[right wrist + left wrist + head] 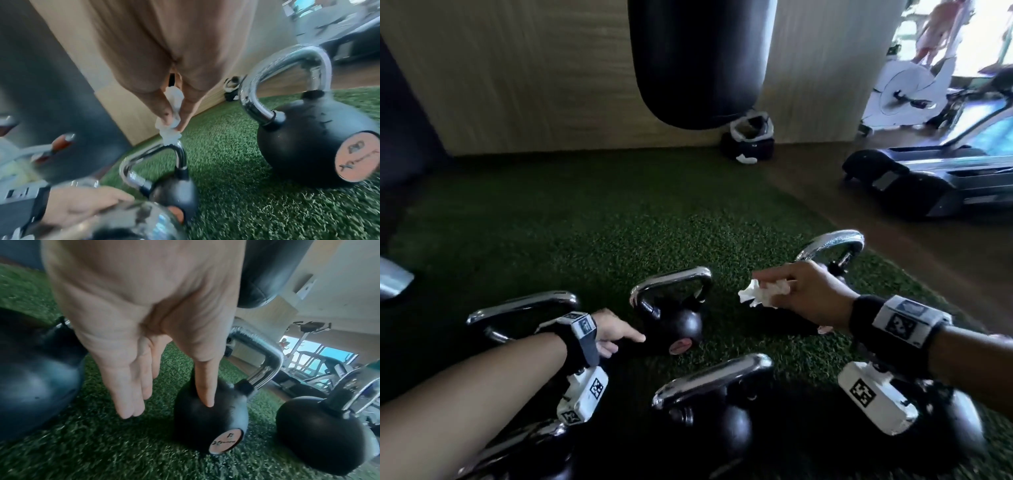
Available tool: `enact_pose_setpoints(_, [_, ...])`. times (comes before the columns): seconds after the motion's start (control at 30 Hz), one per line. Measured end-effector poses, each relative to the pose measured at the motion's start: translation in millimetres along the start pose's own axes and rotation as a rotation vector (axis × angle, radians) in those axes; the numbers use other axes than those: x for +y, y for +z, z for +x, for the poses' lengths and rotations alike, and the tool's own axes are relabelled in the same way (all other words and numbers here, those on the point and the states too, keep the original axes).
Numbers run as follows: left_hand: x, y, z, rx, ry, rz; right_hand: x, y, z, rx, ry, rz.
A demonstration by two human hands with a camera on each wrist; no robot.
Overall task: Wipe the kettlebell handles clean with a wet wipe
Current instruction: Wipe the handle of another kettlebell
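Observation:
Several black kettlebells with chrome handles stand on green turf. The small kettlebell (pixel 677 328) (pixel 207 423) sits in the middle, its handle (pixel 674 279) (pixel 152 155) bare. My left hand (pixel 626 342) (pixel 170 408) is open, fingers straight, one fingertip (pixel 207 400) touching that bell's black body. My right hand (pixel 767 282) (pixel 174 126) pinches a crumpled white wipe (pixel 758 294) (pixel 171 136) just right of and above the small handle, not clearly touching it. A larger kettlebell (pixel 832 245) (pixel 308 154) stands behind my right hand.
More kettlebells stand at the left (pixel 524 306), near front (pixel 715 387) and under my right wrist (pixel 955 431). A black punching bag (pixel 702 61) hangs ahead. A dark bag (pixel 750 142) lies by the wooden wall. A treadmill (pixel 928 178) and a white exercise bike (pixel 907 89) stand right.

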State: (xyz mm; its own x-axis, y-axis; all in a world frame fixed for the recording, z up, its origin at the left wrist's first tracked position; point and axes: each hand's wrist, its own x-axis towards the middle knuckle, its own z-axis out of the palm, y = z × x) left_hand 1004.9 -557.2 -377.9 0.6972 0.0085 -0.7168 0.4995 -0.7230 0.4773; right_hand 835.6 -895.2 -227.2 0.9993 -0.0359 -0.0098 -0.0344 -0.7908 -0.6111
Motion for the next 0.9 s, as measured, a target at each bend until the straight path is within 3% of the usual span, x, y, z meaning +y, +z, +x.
enact_pose_setpoints(0.17, [-9.3, 15.0, 1.9, -0.010, -0.023, -0.028, 20.1, 24.3, 51.6, -0.222, -0.182, -0.234])
enact_pose_setpoints(0.3, [-7.8, 24.6, 1.9, -0.030, 0.039, -0.169, 19.6, 47.6, 94.0, -0.121, -0.323, -0.103])
enact_pose_setpoints(0.43, [-4.3, 33.9, -1.5, -0.005, 0.137, -0.316, 14.4, 69.2, 103.6, 0.040, -0.409, 0.058])
enact_pose_setpoints(0.53, [0.7, 43.1, -1.9, 0.052, 0.216, -0.375, 5.8, 78.7, 104.2, 0.120, -0.495, 0.069])
enact_pose_setpoints(0.63, [2.5, 50.2, 2.4, 0.095, 0.206, -0.408, -6.1, 85.0, 112.4, 0.176, -0.540, 0.024])
enact_pose_setpoints(0.9, [9.5, 69.0, -3.9, 0.348, 0.229, -0.204, -39.8, 108.9, 132.0, 0.016, -0.513, -0.126])
